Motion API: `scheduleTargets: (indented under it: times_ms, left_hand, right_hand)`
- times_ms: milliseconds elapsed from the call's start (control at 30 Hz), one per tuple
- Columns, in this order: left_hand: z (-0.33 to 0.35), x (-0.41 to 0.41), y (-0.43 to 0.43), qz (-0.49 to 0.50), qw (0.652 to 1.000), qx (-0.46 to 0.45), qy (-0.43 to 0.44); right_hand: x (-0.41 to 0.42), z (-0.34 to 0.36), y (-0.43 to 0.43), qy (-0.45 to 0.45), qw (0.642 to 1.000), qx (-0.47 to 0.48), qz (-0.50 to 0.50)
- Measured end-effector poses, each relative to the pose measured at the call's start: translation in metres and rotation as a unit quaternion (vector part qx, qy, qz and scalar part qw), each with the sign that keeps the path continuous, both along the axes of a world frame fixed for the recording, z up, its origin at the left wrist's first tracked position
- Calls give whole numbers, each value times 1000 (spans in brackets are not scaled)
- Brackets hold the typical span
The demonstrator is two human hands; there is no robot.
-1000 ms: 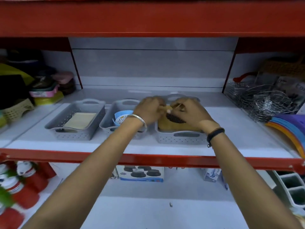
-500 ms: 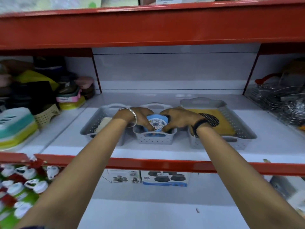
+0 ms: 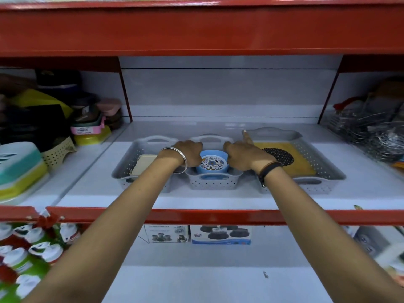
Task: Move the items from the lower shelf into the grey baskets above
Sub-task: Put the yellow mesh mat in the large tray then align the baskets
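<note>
We have three grey baskets standing in a row on the upper shelf (image 3: 218,200), and each already carries something: the left basket (image 3: 129,171) holds a cream flat box (image 3: 143,166), the middle basket (image 3: 213,181) holds a blue bowl (image 3: 211,164) with a flower-patterned inside, and the right basket (image 3: 317,169) holds a yellow mat (image 3: 293,158) with a black mesh disc (image 3: 278,156) lying on it. Both our hands are on the middle basket, one to each side of the bowl, which suggests we are steadying or seating the bowl so it sits level within the walls rather than tipped against a handle. Our left hand (image 3: 190,154) rests curled over the basket's left rim, knuckles up, touching the bowl's edge or just beside it; we cannot tell whether the fingers actually grip anything, since they fold out of sight. Our right hand (image 3: 242,155) is loosely curled by the bowl's right side, with one finger stretched toward the back corner of the right basket, so it is not fully closed, and nothing is visibly held in it. On the lower shelf (image 3: 218,281) two printed boxes (image 3: 199,234) stand at the back, seemingly still to be moved.
</note>
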State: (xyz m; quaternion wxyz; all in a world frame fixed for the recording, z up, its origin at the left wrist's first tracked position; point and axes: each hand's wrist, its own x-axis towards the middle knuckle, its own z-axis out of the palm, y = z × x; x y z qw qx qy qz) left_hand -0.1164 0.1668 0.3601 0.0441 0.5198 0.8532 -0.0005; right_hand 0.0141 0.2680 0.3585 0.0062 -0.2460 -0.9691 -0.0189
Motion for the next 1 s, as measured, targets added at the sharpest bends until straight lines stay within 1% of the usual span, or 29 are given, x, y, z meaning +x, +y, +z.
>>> scheduleTargets:
  times_ms: [133, 200, 233, 300, 333, 367, 400, 433, 467, 500, 533, 600, 667, 700, 800, 933, 1000]
  left_hand:
    - [3, -1, 1, 1, 1000, 14, -22]
    - [8, -5, -2, -2, 999, 46, -24]
    - [14, -10, -6, -1, 997, 74, -25]
    - [25, -25, -18, 11, 990, 140, -26]
    - [31, -33, -27, 24, 986, 162, -20]
    - [36, -42, -38, 42, 985, 165, -11]
    - [39, -50, -48, 64, 987, 147, 1]
    - [39, -58, -59, 85, 990, 111, 13]
    - [38, -65, -68, 100, 992, 71, 23]
    - [34, -71, -78, 109, 993, 37, 32]
    - [29, -75, -85, 113, 993, 10, 38]
    - [18, -81, -94, 114, 993, -13, 36]
    - [11, -85, -99, 115, 993, -12, 24]
    - [8, -88, -102, 112, 994, -7, 15]
    - [6, -94, -107, 89, 996, 1, -12]
    - [4, -103, -113, 72, 997, 35, -19]
    - [4, -108, -117, 53, 997, 51, -26]
  right_hand:
    - [-3, -1, -3, -16, 1000, -14, -7]
    - [-1, 5, -7, -8, 1000, -19, -17]
    - [-2, 8, -10, 1, 1000, -3, -26]
    - [-7, 12, -13, 58, 997, 44, -39]
    - [-12, 13, -16, 115, 993, 32, -25]
    - [-18, 13, -23, 175, 984, -21, 4]
    - [-25, 12, -29, 215, 971, -101, 41]
    - [-34, 11, -38, 224, 957, -171, 76]
    - [-42, 9, -47, 208, 949, -216, 100]
    - [-51, 5, -57, 182, 947, -236, 117]
    - [-60, 1, -65, 157, 951, -234, 126]
    - [-73, -8, -77, 130, 968, -174, 128]
    - [-83, -12, -85, 110, 982, -100, 114]
    - [-87, -13, -90, 100, 986, -82, 105]
    - [-89, -11, -98, 99, 987, -91, 87]
    - [-92, -9, -94, 155, 980, -106, 71]
    - [-95, -7, -93, 160, 975, -137, 71]
